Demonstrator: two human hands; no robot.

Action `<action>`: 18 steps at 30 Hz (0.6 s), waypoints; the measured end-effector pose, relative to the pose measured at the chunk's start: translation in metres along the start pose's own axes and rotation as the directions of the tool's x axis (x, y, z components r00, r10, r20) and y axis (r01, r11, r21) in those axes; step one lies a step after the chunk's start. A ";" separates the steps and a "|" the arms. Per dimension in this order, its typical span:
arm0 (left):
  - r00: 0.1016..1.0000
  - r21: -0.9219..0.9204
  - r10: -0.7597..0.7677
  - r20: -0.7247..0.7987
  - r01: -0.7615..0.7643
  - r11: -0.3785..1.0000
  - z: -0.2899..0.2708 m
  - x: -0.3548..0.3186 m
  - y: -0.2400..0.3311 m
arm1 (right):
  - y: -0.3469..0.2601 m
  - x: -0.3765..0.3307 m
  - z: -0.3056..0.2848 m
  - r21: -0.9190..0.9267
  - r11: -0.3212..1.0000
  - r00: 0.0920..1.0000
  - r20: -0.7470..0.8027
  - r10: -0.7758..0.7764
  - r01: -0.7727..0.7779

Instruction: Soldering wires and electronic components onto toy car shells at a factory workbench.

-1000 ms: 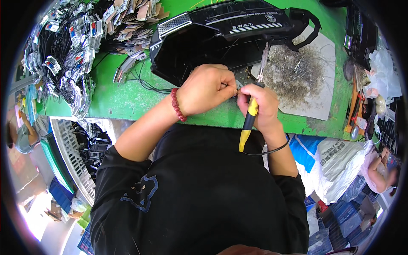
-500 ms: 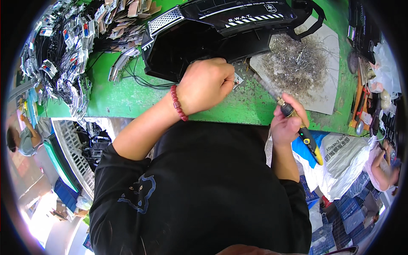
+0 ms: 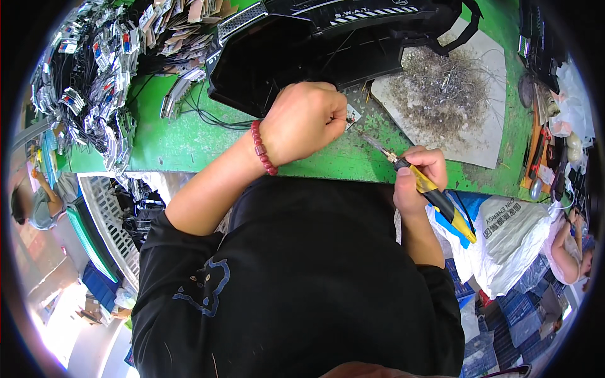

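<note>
A yellow-and-black soldering iron is gripped by my right hand, its metal tip slanting up and left. That tip is a short way from a small pale circuit board just beyond my left fingers. My left hand, with a red bead bracelet on the wrist, is closed at the board's edge; its fingertips and whatever they pinch are hidden. Behind it lies a hollow black toy vehicle shell, its open side facing me. Thin black wires run across the green table beside the shell.
Silvery parts with black wires are heaped at the left, next to a stack of brown-edged pieces. A pale board at the right carries a pile of wire scraps. Tools line the far right edge.
The soldering iron has swung left and its tip is now lower. My right hand has turned around its handle. The black shell has tilted and shifted slightly away; my left hand stays nearly in place.
</note>
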State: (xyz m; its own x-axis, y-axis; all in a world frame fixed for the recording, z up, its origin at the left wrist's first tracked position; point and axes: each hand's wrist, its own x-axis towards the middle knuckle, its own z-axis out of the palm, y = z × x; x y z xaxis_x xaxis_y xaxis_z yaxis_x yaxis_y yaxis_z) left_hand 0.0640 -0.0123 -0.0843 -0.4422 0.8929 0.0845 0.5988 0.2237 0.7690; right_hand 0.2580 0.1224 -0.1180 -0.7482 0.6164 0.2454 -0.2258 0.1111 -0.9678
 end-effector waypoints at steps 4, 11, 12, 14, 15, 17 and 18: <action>1.000 0.009 -0.005 -0.006 0.005 1.000 0.002 -0.002 0.001 | 0.000 0.001 0.001 -0.080 0.996 0.999 0.027 -0.036 0.038; 1.000 0.102 -0.005 -0.016 0.007 0.995 0.004 -0.003 0.003 | -0.001 0.000 0.002 -0.094 0.995 0.998 0.046 -0.034 0.038; 1.000 0.111 0.002 -0.021 0.000 0.994 0.004 -0.003 0.003 | -0.001 0.000 0.002 -0.101 0.994 0.998 0.048 -0.045 0.049; 1.000 0.113 0.003 -0.017 -0.001 0.994 0.005 -0.003 0.003 | -0.002 0.000 0.002 -0.108 0.992 0.997 0.052 -0.054 0.060; 1.000 0.122 0.009 -0.022 -0.006 0.992 0.005 -0.003 0.003 | -0.002 0.000 0.002 -0.105 0.993 0.997 0.056 -0.044 0.049; 1.000 0.137 0.012 -0.021 -0.009 0.990 0.006 -0.002 0.004 | -0.002 0.000 0.002 -0.102 0.994 0.998 0.061 -0.032 0.038; 1.000 0.156 0.017 -0.026 -0.012 0.988 0.006 -0.003 0.004 | -0.002 0.000 0.002 -0.109 0.993 0.997 0.068 -0.030 0.037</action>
State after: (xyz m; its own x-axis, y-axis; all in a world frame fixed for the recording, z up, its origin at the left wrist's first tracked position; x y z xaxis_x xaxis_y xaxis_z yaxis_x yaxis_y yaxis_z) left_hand 0.0718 -0.0112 -0.0854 -0.4491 0.8863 0.1133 0.7011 0.2710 0.6595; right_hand 0.2570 0.1210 -0.1157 -0.7817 0.5587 0.2772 -0.1837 0.2185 -0.9584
